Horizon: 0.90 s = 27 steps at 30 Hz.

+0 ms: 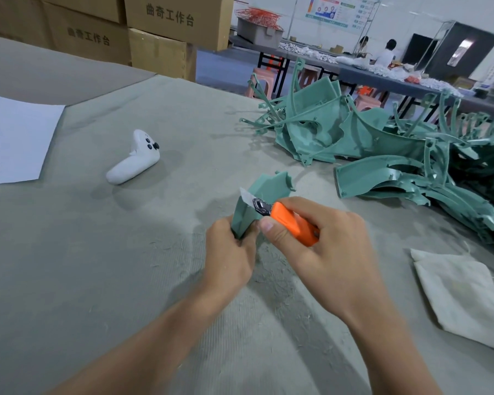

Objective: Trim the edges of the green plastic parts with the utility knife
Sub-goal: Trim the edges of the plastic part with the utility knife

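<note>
Left hand [228, 253] gripping green part [264, 189] low, right hand [325, 249] — knife [293, 223] against it

You are looking at a white controller [133, 158] lying toward the left side of the tabletop [69, 252], with a white sheet of paper [15, 141] resting at its left edge. A beige cloth bag [465, 297] is lying at the right edge, and cardboard boxes [160, 35] are standing stacked beyond the far edge.

Left hand [228, 252] grips the lower end of a green plastic part [257, 201], held above the grey felt table [126, 252]. Right hand [320, 240] grips an orange utility knife [291, 223], blade against the part's left edge. Pile of green parts [382, 143] lies to the right; white controller [134, 159] to the left.
</note>
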Each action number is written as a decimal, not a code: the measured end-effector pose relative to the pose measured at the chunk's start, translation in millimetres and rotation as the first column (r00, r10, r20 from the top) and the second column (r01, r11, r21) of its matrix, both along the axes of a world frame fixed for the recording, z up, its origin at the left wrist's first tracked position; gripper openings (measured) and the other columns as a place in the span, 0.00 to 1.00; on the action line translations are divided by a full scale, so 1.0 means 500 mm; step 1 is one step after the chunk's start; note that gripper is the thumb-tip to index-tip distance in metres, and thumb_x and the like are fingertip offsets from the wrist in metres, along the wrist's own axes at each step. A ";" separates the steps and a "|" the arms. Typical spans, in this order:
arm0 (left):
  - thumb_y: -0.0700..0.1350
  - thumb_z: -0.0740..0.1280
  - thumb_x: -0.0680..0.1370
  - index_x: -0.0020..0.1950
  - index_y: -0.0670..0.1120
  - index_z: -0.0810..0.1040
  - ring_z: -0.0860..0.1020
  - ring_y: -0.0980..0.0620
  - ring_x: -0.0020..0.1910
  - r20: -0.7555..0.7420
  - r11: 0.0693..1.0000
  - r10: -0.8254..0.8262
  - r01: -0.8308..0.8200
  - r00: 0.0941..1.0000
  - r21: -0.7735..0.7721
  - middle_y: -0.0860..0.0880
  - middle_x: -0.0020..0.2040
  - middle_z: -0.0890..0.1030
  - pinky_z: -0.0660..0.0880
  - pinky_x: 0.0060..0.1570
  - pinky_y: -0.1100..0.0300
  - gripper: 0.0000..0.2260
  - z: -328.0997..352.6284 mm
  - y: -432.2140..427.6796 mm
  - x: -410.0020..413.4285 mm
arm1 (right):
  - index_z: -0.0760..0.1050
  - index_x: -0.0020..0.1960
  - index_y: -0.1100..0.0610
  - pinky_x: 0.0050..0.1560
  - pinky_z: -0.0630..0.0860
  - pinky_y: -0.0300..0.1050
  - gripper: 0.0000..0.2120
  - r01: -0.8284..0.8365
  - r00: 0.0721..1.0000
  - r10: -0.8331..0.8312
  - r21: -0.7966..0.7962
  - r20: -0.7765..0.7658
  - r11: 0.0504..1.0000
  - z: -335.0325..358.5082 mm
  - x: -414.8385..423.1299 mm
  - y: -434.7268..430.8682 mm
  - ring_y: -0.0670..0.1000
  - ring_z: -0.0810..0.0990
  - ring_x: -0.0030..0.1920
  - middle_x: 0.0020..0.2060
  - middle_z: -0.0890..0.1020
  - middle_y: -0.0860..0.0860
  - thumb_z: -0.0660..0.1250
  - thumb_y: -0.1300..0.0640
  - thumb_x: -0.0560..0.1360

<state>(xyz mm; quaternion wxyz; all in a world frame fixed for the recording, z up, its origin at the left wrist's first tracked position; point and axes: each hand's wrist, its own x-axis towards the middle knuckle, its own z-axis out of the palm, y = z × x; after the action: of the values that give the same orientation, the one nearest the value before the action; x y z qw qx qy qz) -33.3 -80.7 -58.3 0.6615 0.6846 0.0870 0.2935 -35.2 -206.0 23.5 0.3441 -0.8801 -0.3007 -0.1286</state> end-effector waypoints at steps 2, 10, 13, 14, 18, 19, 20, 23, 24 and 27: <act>0.32 0.63 0.76 0.27 0.51 0.63 0.60 0.61 0.20 -0.012 1.000 0.005 -0.005 1.000 0.005 0.57 0.20 0.63 0.58 0.21 0.70 0.22 -0.002 0.000 0.001 | 0.78 0.42 0.50 0.30 0.63 0.44 0.17 0.012 1.000 -0.011 -0.004 0.013 1.000 -0.002 -0.002 0.001 0.50 0.71 0.29 0.25 0.72 0.48 0.63 0.36 0.73; 0.37 0.67 0.78 0.27 0.51 0.66 0.63 0.60 0.19 -0.053 0.999 0.053 -0.054 0.997 -0.003 0.57 0.19 0.66 0.60 0.20 0.67 0.21 -0.009 -0.003 0.007 | 0.80 0.46 0.49 0.32 0.69 0.47 0.19 0.091 0.995 -0.089 -0.029 0.055 0.995 0.009 0.026 -0.006 0.48 0.73 0.29 0.26 0.75 0.49 0.61 0.35 0.73; 0.36 0.66 0.78 0.29 0.49 0.66 0.63 0.61 0.19 -0.040 0.999 0.024 -0.025 0.999 -0.025 0.57 0.20 0.66 0.61 0.21 0.69 0.20 -0.006 -0.004 0.005 | 0.79 0.44 0.49 0.30 0.68 0.46 0.18 0.035 0.998 -0.034 -0.017 0.049 0.999 0.003 0.018 -0.008 0.50 0.72 0.28 0.26 0.75 0.50 0.63 0.36 0.73; 0.35 0.65 0.78 0.29 0.49 0.66 0.63 0.61 0.19 -0.034 1.000 0.016 -0.017 0.999 -0.026 0.57 0.20 0.66 0.60 0.21 0.69 0.20 -0.005 -0.003 0.004 | 0.79 0.43 0.50 0.30 0.67 0.46 0.18 0.021 0.999 -0.020 -0.017 0.049 1.000 0.001 0.012 -0.008 0.50 0.72 0.29 0.26 0.74 0.50 0.63 0.36 0.73; 0.33 0.64 0.78 0.29 0.48 0.65 0.62 0.61 0.20 -0.020 1.000 0.012 -0.012 1.000 0.011 0.57 0.20 0.65 0.59 0.21 0.71 0.20 -0.002 -0.003 -0.003 | 0.78 0.41 0.51 0.30 0.67 0.47 0.18 -0.005 0.999 0.005 -0.019 0.032 1.000 0.001 0.008 -0.010 0.50 0.71 0.29 0.26 0.73 0.50 0.63 0.36 0.73; 0.33 0.64 0.78 0.29 0.48 0.65 0.63 0.60 0.20 -0.024 1.000 0.013 -0.013 1.000 0.004 0.57 0.20 0.65 0.59 0.21 0.70 0.20 -0.001 -0.004 -0.003 | 0.78 0.41 0.51 0.30 0.67 0.47 0.19 -0.008 1.000 0.008 -0.018 0.023 1.000 0.002 0.009 -0.009 0.50 0.71 0.29 0.26 0.73 0.49 0.63 0.36 0.73; 0.33 0.63 0.78 0.29 0.47 0.65 0.63 0.60 0.19 -0.029 1.000 0.012 -0.013 1.000 -0.005 0.57 0.20 0.65 0.59 0.21 0.70 0.20 -0.001 -0.004 -0.002 | 0.78 0.41 0.51 0.30 0.66 0.46 0.19 -0.006 1.000 0.007 -0.019 0.018 1.000 0.003 0.009 -0.008 0.50 0.71 0.29 0.26 0.72 0.49 0.63 0.36 0.72; 0.33 0.63 0.78 0.29 0.47 0.64 0.62 0.61 0.18 -0.040 1.000 0.018 -0.019 0.999 -0.012 0.58 0.19 0.64 0.58 0.20 0.71 0.20 0.000 -0.005 0.000 | 0.77 0.41 0.49 0.31 0.63 0.45 0.18 0.018 1.000 -0.017 -0.029 0.023 0.999 0.006 0.008 -0.003 0.49 0.71 0.30 0.25 0.72 0.47 0.62 0.35 0.72; 0.33 0.63 0.78 0.28 0.47 0.63 0.62 0.61 0.17 -0.042 1.000 0.023 -0.023 0.999 -0.011 0.58 0.18 0.64 0.58 0.19 0.71 0.20 0.001 -0.006 0.000 | 0.77 0.41 0.48 0.31 0.62 0.45 0.18 0.027 0.999 -0.026 -0.040 0.028 0.999 0.006 0.007 -0.001 0.49 0.71 0.30 0.26 0.72 0.47 0.62 0.35 0.72; 0.33 0.63 0.78 0.29 0.48 0.64 0.62 0.61 0.17 -0.039 1.000 0.028 -0.029 0.999 -0.012 0.57 0.19 0.64 0.57 0.19 0.71 0.20 -0.003 -0.004 0.000 | 0.77 0.42 0.48 0.31 0.63 0.45 0.18 0.051 0.998 -0.047 -0.066 0.051 0.997 0.007 0.007 0.003 0.48 0.71 0.30 0.26 0.74 0.47 0.61 0.34 0.72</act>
<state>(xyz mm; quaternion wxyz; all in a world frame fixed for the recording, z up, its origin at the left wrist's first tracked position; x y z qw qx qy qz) -33.1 -82.4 -59.6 0.6597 0.6848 0.1113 0.2890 -31.6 -204.4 26.8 0.3036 -0.8948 -0.2916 -0.1486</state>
